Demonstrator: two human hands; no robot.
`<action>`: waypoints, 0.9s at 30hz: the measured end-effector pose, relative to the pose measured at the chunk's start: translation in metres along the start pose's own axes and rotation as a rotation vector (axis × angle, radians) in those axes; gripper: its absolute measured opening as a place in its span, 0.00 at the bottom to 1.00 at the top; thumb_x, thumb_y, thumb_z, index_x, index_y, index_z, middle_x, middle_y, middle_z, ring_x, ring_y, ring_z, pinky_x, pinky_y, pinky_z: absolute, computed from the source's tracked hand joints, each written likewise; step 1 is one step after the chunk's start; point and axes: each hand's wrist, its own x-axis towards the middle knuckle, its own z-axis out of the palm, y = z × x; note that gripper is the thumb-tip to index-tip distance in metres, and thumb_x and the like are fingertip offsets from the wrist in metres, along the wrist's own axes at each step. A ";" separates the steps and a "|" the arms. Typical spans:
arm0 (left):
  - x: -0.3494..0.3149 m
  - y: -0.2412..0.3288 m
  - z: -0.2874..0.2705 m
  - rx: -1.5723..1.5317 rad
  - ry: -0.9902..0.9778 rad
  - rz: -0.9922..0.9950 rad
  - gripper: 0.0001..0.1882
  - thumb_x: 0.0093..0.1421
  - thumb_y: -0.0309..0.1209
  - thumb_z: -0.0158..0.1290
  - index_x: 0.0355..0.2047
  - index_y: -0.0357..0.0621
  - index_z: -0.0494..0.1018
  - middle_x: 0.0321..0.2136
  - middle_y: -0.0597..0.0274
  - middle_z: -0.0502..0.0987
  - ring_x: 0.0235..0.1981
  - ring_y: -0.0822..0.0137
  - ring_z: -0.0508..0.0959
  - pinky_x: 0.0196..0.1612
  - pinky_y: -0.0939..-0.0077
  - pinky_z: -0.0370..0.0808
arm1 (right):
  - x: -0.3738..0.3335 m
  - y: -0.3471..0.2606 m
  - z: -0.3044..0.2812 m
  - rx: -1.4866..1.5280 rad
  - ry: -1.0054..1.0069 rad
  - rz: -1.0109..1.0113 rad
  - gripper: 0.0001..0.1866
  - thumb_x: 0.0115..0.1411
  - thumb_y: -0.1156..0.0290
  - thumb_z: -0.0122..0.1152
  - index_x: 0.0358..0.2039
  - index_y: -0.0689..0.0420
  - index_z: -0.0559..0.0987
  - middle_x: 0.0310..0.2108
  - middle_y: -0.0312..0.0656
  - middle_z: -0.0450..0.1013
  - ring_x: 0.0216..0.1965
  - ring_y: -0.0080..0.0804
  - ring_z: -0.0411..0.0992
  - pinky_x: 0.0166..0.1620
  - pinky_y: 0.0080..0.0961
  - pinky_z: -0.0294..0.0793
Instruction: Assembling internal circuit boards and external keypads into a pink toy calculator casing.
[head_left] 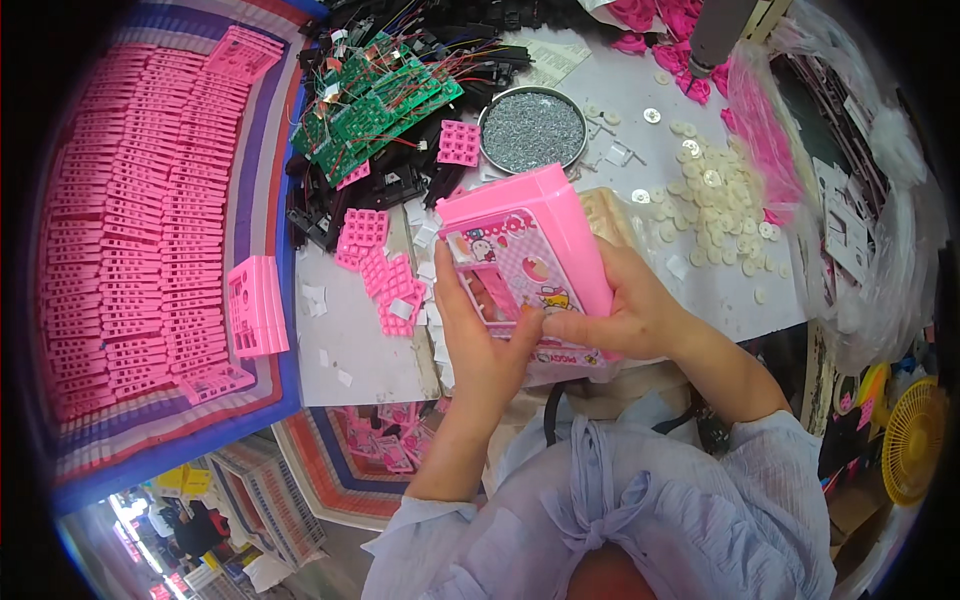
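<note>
Both my hands hold a pink plastic toy housing (590,215) tilted above the near edge of the table. Its front panel carries a printed sticker with cartoon pictures and has a rectangular opening. My left hand (480,345) grips the left side, with some fingers showing through the opening. My right hand (630,310) wraps the right side, its thumb lying across the front close to the left thumb. Left of the housing lie several pink rubber keypads (385,280) among small white paper pieces (425,235). A round tin of small metal screws (533,130) stands just beyond the housing.
Green circuit boards (375,110) with wires lie on black plastic parts at the back. White round discs (725,200) are heaped at right, below a grey tool head (715,40). A striped crate (265,150) at left holds rows of pink panels (150,220). A yellow fan (912,440) stands lower right.
</note>
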 end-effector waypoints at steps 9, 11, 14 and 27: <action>0.019 -0.002 -0.023 -0.636 0.203 -0.352 0.27 0.69 0.35 0.50 0.65 0.37 0.59 0.55 0.54 0.71 0.52 0.64 0.76 0.52 0.71 0.76 | -0.001 -0.004 -0.010 0.299 -0.057 0.247 0.29 0.61 0.68 0.69 0.59 0.63 0.70 0.50 0.42 0.75 0.50 0.27 0.74 0.55 0.27 0.73; 0.024 -0.004 -0.026 -0.648 0.299 -0.346 0.21 0.76 0.42 0.38 0.55 0.39 0.70 0.45 0.60 0.78 0.45 0.70 0.80 0.48 0.74 0.78 | -0.006 -0.004 -0.015 0.229 -0.100 0.274 0.29 0.60 0.71 0.69 0.59 0.64 0.70 0.50 0.42 0.76 0.50 0.26 0.74 0.53 0.25 0.75; 0.025 -0.014 -0.030 -0.550 0.288 -0.246 0.19 0.76 0.42 0.40 0.53 0.40 0.70 0.46 0.60 0.78 0.45 0.71 0.80 0.47 0.75 0.78 | -0.017 0.003 -0.017 0.240 -0.151 0.364 0.29 0.58 0.76 0.68 0.60 0.65 0.69 0.51 0.43 0.75 0.52 0.26 0.75 0.50 0.22 0.78; 0.029 -0.016 -0.038 -0.557 0.274 -0.352 0.16 0.75 0.38 0.41 0.34 0.42 0.70 0.27 0.71 0.72 0.30 0.83 0.69 0.33 0.84 0.67 | -0.023 -0.005 -0.008 0.226 0.034 0.321 0.24 0.60 0.82 0.62 0.57 0.65 0.70 0.51 0.45 0.75 0.52 0.28 0.75 0.51 0.23 0.79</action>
